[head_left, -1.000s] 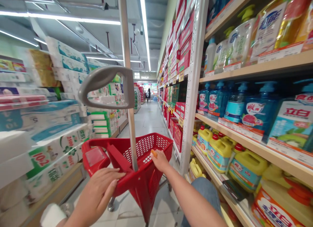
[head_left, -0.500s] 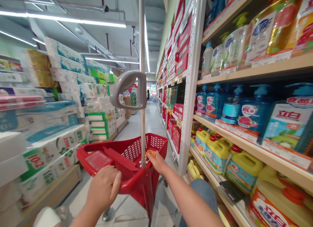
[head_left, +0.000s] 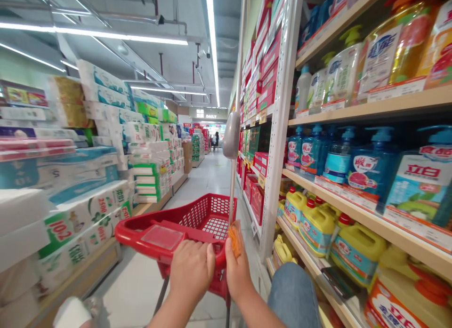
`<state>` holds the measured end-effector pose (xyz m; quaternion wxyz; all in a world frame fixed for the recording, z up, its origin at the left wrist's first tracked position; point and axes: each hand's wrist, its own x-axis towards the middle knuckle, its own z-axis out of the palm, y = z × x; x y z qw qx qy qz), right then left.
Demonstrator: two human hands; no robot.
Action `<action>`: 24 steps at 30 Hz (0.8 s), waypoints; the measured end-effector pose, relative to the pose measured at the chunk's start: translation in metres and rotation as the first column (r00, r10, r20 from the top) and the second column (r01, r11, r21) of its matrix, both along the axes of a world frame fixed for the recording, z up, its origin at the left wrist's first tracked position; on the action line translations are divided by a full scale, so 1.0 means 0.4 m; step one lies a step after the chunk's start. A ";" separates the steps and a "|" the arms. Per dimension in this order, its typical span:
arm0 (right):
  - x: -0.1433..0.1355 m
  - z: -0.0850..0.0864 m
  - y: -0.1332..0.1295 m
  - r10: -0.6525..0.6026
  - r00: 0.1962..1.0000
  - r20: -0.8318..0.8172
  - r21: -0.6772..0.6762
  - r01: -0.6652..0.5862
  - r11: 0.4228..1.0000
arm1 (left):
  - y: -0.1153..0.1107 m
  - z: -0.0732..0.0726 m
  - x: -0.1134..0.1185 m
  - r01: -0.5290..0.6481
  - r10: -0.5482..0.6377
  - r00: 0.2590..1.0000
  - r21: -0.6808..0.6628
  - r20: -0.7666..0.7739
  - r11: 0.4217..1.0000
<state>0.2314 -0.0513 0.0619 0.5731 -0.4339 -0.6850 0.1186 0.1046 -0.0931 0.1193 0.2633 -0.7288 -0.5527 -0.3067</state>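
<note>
My left hand [head_left: 192, 267] is closed over the near rim of a red plastic shopping cart [head_left: 151, 224], its knuckles up. At the cart's near right corner, my right hand [head_left: 239, 274] holds a small orange packet [head_left: 234, 237] that looks like it has a clear wrapper. Its thumb lies along the packet, and the other fingers are mostly hidden. Just behind the packet, a pale upright pole [head_left: 232, 191] rises from the cart, with a grey loop handle [head_left: 231, 135] turned nearly edge-on. I see the bare grid floor of the basket.
On the right, a shelf rack [head_left: 282, 130] holds blue pump bottles [head_left: 370, 158] and yellow detergent jugs [head_left: 318, 224]. Stacked paper packs [head_left: 88, 224] line the left side. A tiled aisle [head_left: 197, 175] runs ahead, with a distant person [head_left: 216, 140]. A jeans-covered knee [head_left: 294, 290] is beside the shelf.
The cart has swivelled, its pole and loop handle shifting right and the loop turning edge-on. My left hand has moved right with the rim. My right hand has come nearer, still holding the orange packet.
</note>
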 end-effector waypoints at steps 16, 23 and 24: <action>-0.013 0.168 -0.085 0.031 0.915 0.403 0.046 -0.054 0.997 | 0.051 0.141 -0.137 -0.223 0.183 0.975 -0.500 -0.129 0.836; -0.038 0.211 -0.109 0.029 0.824 0.566 0.022 -0.050 0.998 | 0.040 0.130 -0.083 -0.152 0.087 0.986 -0.527 -0.145 0.836; -0.025 0.209 -0.110 0.022 0.807 0.590 0.014 -0.038 0.999 | 0.048 0.131 -0.104 -0.127 0.054 0.987 -0.548 -0.148 0.827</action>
